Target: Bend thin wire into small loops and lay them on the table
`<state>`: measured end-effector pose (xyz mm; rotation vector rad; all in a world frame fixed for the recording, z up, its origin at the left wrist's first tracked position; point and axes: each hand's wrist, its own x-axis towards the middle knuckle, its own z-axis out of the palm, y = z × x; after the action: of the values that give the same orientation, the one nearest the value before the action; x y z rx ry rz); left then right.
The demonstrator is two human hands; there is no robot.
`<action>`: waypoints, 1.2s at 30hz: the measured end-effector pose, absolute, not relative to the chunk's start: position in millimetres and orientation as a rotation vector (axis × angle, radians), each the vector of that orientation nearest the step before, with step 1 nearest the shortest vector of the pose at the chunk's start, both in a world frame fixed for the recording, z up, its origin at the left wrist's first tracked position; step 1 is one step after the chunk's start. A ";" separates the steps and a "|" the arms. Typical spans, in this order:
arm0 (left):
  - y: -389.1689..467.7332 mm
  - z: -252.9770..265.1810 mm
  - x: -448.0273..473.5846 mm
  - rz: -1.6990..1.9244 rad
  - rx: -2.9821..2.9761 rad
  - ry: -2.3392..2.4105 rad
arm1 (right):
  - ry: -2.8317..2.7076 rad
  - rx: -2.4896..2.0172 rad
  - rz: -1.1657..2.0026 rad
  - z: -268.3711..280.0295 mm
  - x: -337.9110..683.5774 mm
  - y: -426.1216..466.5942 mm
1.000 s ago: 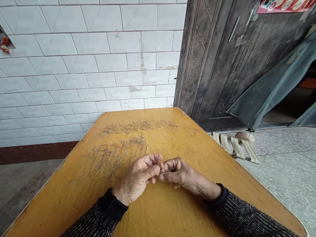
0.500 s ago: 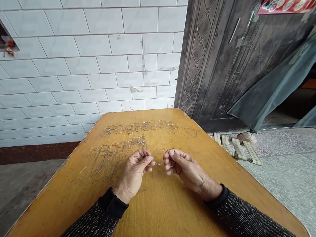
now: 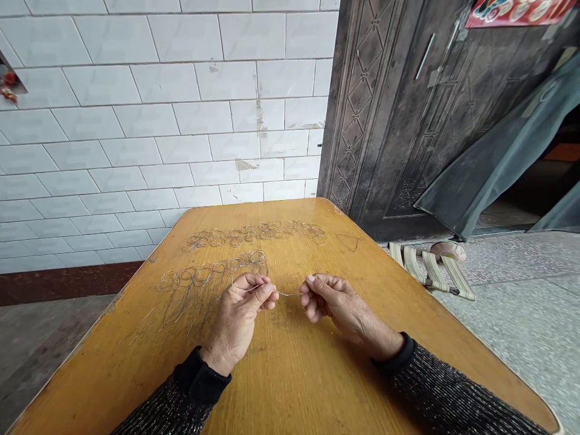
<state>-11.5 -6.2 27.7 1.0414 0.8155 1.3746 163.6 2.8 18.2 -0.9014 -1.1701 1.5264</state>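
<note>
I see soft, even daylight and faint shadows under my hands (image 3: 290,308); focus is sharp there, while straight lines bow toward the edges.

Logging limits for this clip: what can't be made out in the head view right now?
- Thin wire: its ends vanish inside each grip of the left hand and right hand.
- Looped wires and wire rings: too fine and overlapping to count.
- Red poster: cut off by the top edge.
</note>
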 end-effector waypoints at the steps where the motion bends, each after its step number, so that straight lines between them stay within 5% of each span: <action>1: -7.0 27.9 -11.1 1.384 1.063 0.827 | -1.130 -0.891 1.548 17.6 163.4 3.7; 13: -5.2 26.7 -5.1 1.466 0.974 0.797 | -0.789 -0.702 1.603 20.7 166.2 5.3; 36: 4.3 24.0 -16.2 1.518 1.058 0.821 | -1.465 -0.744 1.908 19.6 176.9 1.3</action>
<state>-16.2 4.3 24.0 1.0584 0.8215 1.5176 176.9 1.3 19.6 -0.7439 -1.4646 1.9080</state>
